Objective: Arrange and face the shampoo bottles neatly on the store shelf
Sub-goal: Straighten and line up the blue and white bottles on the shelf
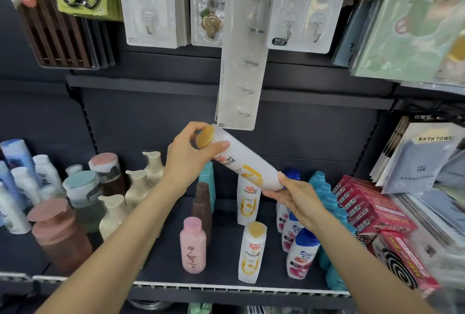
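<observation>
A white Pantene shampoo bottle [241, 160] with a gold cap is held tilted above the dark shelf [221, 263]. My left hand [186, 155] grips its cap end and my right hand [294, 195] supports its base. Below stand two more white Pantene bottles [252, 253], one behind the other. To their left are a pink bottle [193, 245], a brown bottle [202, 203] and a teal one [207, 175]. White and blue Head & Shoulders bottles [302, 253] line up on the right beside a row of teal bottles [324, 187].
Cream pump bottles [137, 187] and capped jars [59, 233] fill the shelf's left side. Red boxes [364, 200] and mosquito-coil packs [400, 263] sit at the right. Packs of hooks [239, 62] hang just above the held bottle. Bath towel packs [422, 157] lean at far right.
</observation>
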